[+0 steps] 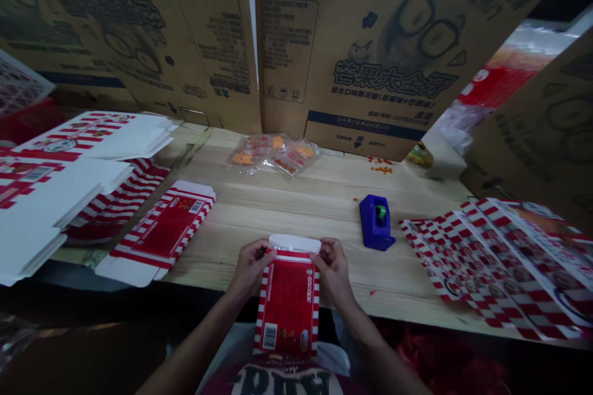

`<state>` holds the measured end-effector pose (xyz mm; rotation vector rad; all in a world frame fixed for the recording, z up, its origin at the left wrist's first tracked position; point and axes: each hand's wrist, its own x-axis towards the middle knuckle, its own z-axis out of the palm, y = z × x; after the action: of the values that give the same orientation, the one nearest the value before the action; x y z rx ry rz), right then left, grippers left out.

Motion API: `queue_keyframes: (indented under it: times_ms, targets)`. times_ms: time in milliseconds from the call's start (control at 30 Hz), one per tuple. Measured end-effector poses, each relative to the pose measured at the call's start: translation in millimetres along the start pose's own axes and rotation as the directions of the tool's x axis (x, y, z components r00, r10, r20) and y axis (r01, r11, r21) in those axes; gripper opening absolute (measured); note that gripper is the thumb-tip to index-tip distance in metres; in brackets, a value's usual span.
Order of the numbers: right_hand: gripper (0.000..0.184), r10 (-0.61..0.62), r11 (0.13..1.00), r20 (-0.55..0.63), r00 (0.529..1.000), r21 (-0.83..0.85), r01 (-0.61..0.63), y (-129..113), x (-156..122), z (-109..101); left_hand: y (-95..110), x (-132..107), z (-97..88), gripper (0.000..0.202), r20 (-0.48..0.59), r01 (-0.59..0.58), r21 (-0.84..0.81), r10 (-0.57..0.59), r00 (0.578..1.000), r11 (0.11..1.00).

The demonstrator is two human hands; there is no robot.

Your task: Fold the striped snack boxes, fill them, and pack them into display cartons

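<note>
Between my hands, at the table's front edge, is a red-and-white striped carton with a barcode and a white flap at its far end. My left hand pinches the carton's far left corner, thumb on top beside the flap. On the far right corner, my right hand grips the same carton in a like way. The carton's near end reaches back over the edge towards my body. To the left lies another flat red carton. Right of my hands stands a blue tape dispenser with a green core.
Flat white and striped cartons are stacked at the left. Overlapping checked red-and-white cartons lie at the right. Clear bags with orange and red pieces rest at the back, before tall cardboard boxes. Orange bits are scattered nearby.
</note>
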<state>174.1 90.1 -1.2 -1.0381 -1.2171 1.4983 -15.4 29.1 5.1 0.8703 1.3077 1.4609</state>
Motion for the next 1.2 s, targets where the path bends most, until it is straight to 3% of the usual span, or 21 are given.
queue_keyframes:
  times_ms: [100,200,300,367,467,600,767,967,1100,1200]
  targets:
    - [0.022,0.066,0.998,0.101,0.993,-0.005,-0.066,-6,2,4,1,0,0.1,0.026,-0.059,0.019,-0.069,-0.023,0.998,0.997]
    - [0.015,0.010,0.994,0.140,0.990,-0.108,0.005,-9,2,5,6,2,-7.2,0.046,0.014,0.059,-0.090,-0.058,0.998,0.994]
    - [0.014,-0.091,0.968,0.185,0.979,-0.215,0.130,-11,2,4,12,5,-17.4,0.027,0.101,0.027,0.054,-0.032,0.994,0.998]
    - [0.018,-0.112,0.959,0.228,0.967,-0.231,0.165,-13,2,2,17,5,-21.9,0.025,0.127,-0.010,0.147,-0.009,0.992,0.989]
    - [0.025,-0.059,0.963,0.251,0.966,-0.241,0.122,-17,3,0,21,4,-24.1,0.026,0.152,-0.051,0.201,0.020,0.988,0.978]
    - [0.018,0.033,0.961,0.283,0.959,-0.273,0.048,-23,8,-3,21,10,-26.8,0.025,0.188,-0.084,0.264,0.034,0.982,0.961]
    - [0.012,0.052,0.912,0.341,0.939,-0.400,0.095,-39,21,-4,30,25,-32.6,0.016,0.268,-0.097,0.382,-0.010,0.963,0.919]
    - [0.015,0.063,0.911,0.407,0.911,-0.397,0.114,-52,36,-2,47,34,-30.0,0.022,0.330,-0.033,0.320,-0.079,0.941,0.947]
    - [0.021,0.008,0.891,0.430,0.903,-0.412,0.189,-52,30,-4,47,29,-28.9,0.023,0.330,-0.177,0.399,0.039,0.943,0.900]
    - [0.017,-0.053,0.863,0.438,0.898,-0.432,0.262,-49,20,-7,44,23,-29.0,0.024,0.362,-0.319,0.457,0.154,0.919,0.831]
